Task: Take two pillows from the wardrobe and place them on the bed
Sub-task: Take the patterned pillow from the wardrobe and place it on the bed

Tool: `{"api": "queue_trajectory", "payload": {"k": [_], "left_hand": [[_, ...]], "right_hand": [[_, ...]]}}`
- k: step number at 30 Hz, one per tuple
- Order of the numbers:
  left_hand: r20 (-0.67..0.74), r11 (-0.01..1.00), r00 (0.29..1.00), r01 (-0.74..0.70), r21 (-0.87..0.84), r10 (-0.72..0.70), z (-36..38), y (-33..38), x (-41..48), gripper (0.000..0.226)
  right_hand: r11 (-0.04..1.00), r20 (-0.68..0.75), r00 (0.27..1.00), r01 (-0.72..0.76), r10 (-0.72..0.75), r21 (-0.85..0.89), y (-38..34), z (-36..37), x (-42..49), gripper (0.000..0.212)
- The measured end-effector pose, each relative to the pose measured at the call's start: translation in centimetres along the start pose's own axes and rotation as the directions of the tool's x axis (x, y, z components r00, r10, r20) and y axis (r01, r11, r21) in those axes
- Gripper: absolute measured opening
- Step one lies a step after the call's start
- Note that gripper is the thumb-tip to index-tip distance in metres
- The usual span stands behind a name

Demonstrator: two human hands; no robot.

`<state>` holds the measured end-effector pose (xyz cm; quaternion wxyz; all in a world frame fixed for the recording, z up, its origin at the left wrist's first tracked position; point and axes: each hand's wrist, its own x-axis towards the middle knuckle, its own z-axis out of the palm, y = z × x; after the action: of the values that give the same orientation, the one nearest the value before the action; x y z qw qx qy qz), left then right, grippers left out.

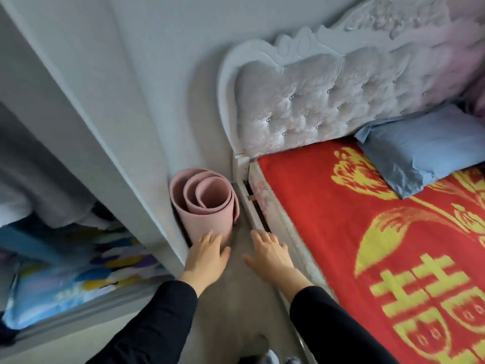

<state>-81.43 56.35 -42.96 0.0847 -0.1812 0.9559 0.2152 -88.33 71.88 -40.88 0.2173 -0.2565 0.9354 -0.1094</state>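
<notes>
both hands empty, grip slack: left hand (207, 254), right hand (270, 254). pillow (425, 156) on bed (341, 232), 2 o'clock. wardrobe (65, 245), 9 o'clock.

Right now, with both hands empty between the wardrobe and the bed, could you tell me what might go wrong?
The rolled pink mat stands upright in the narrow gap; the left hand looks close enough to topple it. One blue pillow already lies by the headboard; a second dropped carelessly could shove it.
</notes>
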Motion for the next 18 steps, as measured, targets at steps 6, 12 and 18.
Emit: {"api": "queue_trajectory", "payload": {"k": [6, 12, 18], "left_hand": [[-0.017, 0.981, 0.987, 0.159, -0.108, -0.162, -2.4, -12.7, -7.9, 0.053], [-0.073, 0.966, 0.967, 0.238, -0.102, -0.246, -5.5, -26.2, -14.3, 0.051], [-0.054, 0.951, 0.953, 0.291, -0.106, -0.298, -5.6, -36.4, -14.5, 0.050]], "right_hand": [[0.993, 0.056, 0.995, 0.092, -0.088, -0.068, -12.6, 6.3, -2.4, 0.057], [0.966, 0.119, 0.969, 0.232, -0.218, -0.118, -25.0, 13.4, -2.7, 0.060], [0.952, 0.171, 0.951, 0.278, -0.256, -0.125, -33.1, 18.3, 0.9, 0.062]]}}
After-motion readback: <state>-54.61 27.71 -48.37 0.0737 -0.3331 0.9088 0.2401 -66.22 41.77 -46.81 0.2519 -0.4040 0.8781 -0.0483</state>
